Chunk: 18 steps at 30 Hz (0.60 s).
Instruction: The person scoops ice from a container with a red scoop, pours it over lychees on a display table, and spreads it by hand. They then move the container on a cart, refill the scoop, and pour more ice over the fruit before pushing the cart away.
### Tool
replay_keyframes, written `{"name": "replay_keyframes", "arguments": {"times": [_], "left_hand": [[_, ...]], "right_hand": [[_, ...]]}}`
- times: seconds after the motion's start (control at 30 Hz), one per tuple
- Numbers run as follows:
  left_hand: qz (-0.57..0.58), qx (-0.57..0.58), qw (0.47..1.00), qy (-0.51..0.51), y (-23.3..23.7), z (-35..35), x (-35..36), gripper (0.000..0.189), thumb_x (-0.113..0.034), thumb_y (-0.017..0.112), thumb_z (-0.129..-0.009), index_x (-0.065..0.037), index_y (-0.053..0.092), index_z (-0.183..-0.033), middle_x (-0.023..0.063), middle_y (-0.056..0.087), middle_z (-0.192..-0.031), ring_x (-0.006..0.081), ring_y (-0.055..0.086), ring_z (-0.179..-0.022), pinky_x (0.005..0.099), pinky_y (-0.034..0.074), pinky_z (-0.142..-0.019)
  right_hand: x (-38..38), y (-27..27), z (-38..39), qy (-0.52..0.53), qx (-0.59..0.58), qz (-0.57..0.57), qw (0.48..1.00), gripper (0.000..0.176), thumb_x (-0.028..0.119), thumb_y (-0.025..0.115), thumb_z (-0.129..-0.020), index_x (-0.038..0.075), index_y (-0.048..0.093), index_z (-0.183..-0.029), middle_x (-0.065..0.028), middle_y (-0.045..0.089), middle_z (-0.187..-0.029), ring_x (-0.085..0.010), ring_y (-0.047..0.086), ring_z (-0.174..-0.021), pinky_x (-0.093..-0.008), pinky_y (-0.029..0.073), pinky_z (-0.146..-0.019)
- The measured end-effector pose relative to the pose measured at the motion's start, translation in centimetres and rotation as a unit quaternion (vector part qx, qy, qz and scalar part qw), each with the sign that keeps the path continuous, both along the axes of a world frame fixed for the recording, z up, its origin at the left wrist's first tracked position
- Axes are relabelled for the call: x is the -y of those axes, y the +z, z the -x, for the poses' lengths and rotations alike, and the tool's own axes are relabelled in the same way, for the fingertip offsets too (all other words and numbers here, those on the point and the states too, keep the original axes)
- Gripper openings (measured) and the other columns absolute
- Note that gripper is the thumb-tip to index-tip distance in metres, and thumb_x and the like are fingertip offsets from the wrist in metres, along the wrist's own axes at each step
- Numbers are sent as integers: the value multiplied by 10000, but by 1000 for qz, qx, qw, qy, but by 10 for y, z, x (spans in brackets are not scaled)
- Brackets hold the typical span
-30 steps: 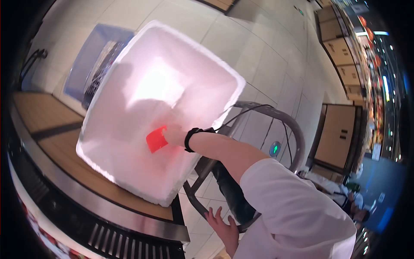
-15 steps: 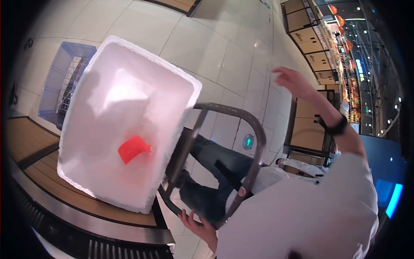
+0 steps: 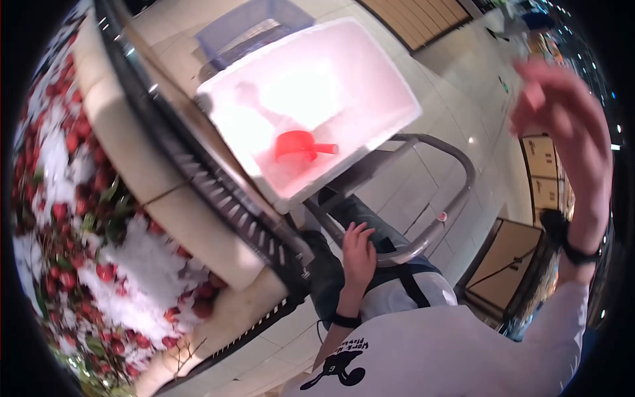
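Note:
A white foam box (image 3: 377,73) stands at the upper middle, with a red plastic scoop (image 3: 296,143) lying in it, handle to the right. Whitish haze or glare blurs the box floor. Behind my legs' far side curves a grey tubular cart handle (image 3: 471,173). My left hand (image 3: 358,259) is on the near corner of that handle, its fingers over the tube; the underside of the grip is hidden. Raised at the far right, my right hand (image 3: 565,109) is blurred, with fingers apart and nothing seen in it. It touches nothing.
On the left is a display of red fruit (image 3: 69,278) with leaves on white ice-like material, edged by a pale ledge (image 3: 122,135) and a black slatted rail (image 3: 218,205). A blue-grey basket (image 3: 215,36) lies behind the box. Tan cabinets (image 3: 506,264) stand at right.
The view has swung left, bringing the fruit display into sight; the box now appears higher and further right. My right hand has risen and looks nearer. My left hand stays at the cart handle.

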State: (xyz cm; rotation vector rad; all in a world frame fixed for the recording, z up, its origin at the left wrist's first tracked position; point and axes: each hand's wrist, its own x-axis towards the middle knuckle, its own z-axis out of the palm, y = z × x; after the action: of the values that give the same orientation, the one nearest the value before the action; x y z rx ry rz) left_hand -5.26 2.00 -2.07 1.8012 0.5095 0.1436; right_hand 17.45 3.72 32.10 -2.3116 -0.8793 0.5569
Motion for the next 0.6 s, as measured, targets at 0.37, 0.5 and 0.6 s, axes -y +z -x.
{"name": "replay_keyframes", "arguments": {"times": [0.37, 0.5, 0.6], "left_hand": [[109, -32, 993, 21, -11, -9, -19, 320, 17, 528, -730, -62, 540, -1040, 113, 545, -1080, 288, 511, -1015, 369, 422, -864], [137, -90, 984, 74, -19, -14, -21, 258, -12, 532, -776, -61, 555, -1028, 87, 590, -993, 241, 584, -862, 315, 484, -722], [227, -188, 947, 132, -22, -23, -25, 191, -48, 522, -812, -74, 574, -994, 89, 613, -913, 232, 601, -720, 306, 496, -639]], "right_hand": [[-192, -433, -114, 185, -176, 255, 933, 303, 302, 583, -768, 57, 593, -946, -85, 617, -846, -150, 596, -769, -291, 481, -654], [-57, -647, -79, 199, -96, 278, 935, 370, 412, 630, -698, 122, 636, -928, -131, 637, -897, -279, 601, -823, -344, 483, -704], [-60, -621, -30, 157, 67, 512, 842, 368, 250, 556, -764, -29, 573, -1004, -228, 536, -1038, -402, 492, -1048, -466, 466, -779]]}}
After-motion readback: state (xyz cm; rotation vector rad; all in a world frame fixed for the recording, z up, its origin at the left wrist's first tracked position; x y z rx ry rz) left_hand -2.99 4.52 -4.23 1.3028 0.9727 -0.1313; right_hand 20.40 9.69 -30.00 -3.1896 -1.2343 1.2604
